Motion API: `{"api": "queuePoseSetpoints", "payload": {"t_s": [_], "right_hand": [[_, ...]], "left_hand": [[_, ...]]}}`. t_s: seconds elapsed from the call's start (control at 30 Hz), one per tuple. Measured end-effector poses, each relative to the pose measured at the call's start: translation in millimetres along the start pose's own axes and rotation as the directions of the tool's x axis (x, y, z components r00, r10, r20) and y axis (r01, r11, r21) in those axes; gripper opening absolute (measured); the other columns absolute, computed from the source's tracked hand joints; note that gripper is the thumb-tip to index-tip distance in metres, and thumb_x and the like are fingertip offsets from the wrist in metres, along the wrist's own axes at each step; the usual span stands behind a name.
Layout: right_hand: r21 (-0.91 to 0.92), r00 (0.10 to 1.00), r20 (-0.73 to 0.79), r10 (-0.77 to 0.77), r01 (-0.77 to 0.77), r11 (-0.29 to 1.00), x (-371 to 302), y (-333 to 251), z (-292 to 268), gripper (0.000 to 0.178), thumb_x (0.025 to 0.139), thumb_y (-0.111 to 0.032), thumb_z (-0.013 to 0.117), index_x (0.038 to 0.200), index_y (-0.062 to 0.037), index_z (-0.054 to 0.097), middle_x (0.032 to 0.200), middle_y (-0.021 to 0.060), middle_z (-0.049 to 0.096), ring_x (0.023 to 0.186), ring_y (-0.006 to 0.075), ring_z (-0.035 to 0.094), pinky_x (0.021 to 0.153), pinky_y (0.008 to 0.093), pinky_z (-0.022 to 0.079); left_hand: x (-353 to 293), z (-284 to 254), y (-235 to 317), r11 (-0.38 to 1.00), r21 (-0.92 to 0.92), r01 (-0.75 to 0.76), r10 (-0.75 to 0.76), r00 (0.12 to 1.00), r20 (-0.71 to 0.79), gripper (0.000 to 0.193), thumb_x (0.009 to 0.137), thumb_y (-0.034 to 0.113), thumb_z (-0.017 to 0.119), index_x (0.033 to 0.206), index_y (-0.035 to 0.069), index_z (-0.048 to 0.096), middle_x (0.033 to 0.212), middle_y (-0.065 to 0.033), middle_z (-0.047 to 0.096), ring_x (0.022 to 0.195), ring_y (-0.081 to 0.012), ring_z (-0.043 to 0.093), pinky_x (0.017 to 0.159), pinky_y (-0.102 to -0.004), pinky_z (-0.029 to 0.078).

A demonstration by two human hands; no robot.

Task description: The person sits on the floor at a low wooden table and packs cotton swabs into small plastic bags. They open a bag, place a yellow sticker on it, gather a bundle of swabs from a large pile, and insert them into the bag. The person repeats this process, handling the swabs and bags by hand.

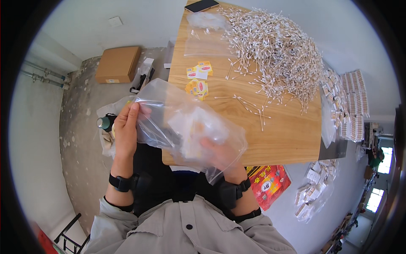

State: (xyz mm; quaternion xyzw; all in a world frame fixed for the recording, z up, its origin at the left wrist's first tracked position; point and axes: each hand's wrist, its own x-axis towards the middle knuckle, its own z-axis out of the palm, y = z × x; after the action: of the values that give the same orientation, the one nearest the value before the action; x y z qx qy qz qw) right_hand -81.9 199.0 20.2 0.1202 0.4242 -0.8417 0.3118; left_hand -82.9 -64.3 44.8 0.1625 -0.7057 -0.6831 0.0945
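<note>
A large clear plastic bag [157, 120] hangs slanted over the table's near left corner. My left hand [127, 120] is closed on its left edge, thumb and fingers pinched together. Whitish, crumpled contents [195, 132] show through the film at the bag's right half; their kind is unclear. My right hand [226, 160] is at that end, seen through the plastic, its fingers blurred and partly hidden. I cannot tell whether it is inside the bag or behind it. Beyond the bag lie small yellow-and-white printed cards [198, 88] in loose piles.
A big heap of cotton swabs [275, 55] covers the wooden table's [292, 139] far right, with several strays nearer. A phone [202, 5] and a flat clear bag [205, 42] lie at the far left. Packed bundles [355, 101] stand at right; a cardboard box [118, 64] is on the floor.
</note>
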Motion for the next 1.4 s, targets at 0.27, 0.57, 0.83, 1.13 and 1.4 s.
{"api": "queuePoseSetpoints", "payload": {"t_s": [0.27,0.57,0.83,1.13,1.4], "right_hand": [[-0.146,0.971,0.019,-0.239,0.239,0.96,-0.6,-8.1,-10.9,0.051,0.085,-0.005,0.073,0.131,-0.0044,0.053,0.12,0.0062,0.062,0.107,0.0185,0.061,0.095,0.0353,0.051],[-0.245,0.99,0.005,-0.14,0.137,0.96,9.3,1.1,-17.2,0.05,0.086,-0.005,0.07,0.132,-0.0046,0.052,0.121,0.0054,0.061,0.112,0.0172,0.058,0.097,0.0366,0.049],[-0.011,0.981,0.046,-0.19,0.191,0.982,11.8,14.0,-24.9,0.045,0.091,-0.003,0.063,0.135,-0.0042,0.051,0.125,0.0067,0.06,0.113,0.0177,0.058,0.1,0.0344,0.047],[-0.106,0.986,-0.05,-0.162,0.156,0.982,4.8,-3.9,-20.3,0.039,0.092,-0.007,0.064,0.129,-0.0032,0.056,0.12,0.0066,0.063,0.11,0.0178,0.06,0.097,0.0338,0.049],[-0.414,0.978,-0.16,-0.133,0.056,0.909,4.1,-6.3,-31.9,0.042,0.09,-0.004,0.064,0.13,0.0002,0.054,0.121,0.0084,0.062,0.111,0.0184,0.059,0.097,0.0339,0.048]], "left_hand": [[8.9,4.7,8.4,0.851,-0.458,0.256,-0.112,0.942,0.318,0.037,0.102,0.027,0.05,0.126,-0.001,0.055,0.122,-0.0128,0.062,0.113,-0.0202,0.059,0.101,-0.0338,0.044],[-8.7,31.8,6.9,0.741,-0.367,0.563,-0.236,0.729,0.643,0.064,0.094,0.02,0.058,0.148,-0.003,0.033,0.142,-0.0144,0.048,0.129,-0.0233,0.047,0.109,-0.0355,0.035],[-8.7,24.2,-1.7,0.766,-0.122,0.631,-0.375,0.593,0.712,0.053,0.098,0.021,0.051,0.144,-0.002,0.041,0.138,-0.0112,0.052,0.126,-0.021,0.049,0.108,-0.0335,0.036],[-8.0,42.0,8.3,0.801,-0.186,0.569,-0.302,0.653,0.694,0.056,0.098,0.019,0.049,0.148,-0.002,0.035,0.141,-0.0105,0.049,0.128,-0.0196,0.047,0.109,-0.0329,0.034],[-13.0,53.2,8.4,0.828,-0.07,0.556,-0.342,0.6,0.723,0.064,0.099,0.029,0.051,0.15,-0.002,0.03,0.143,-0.0086,0.047,0.129,-0.0192,0.045,0.109,-0.0322,0.033]]}}
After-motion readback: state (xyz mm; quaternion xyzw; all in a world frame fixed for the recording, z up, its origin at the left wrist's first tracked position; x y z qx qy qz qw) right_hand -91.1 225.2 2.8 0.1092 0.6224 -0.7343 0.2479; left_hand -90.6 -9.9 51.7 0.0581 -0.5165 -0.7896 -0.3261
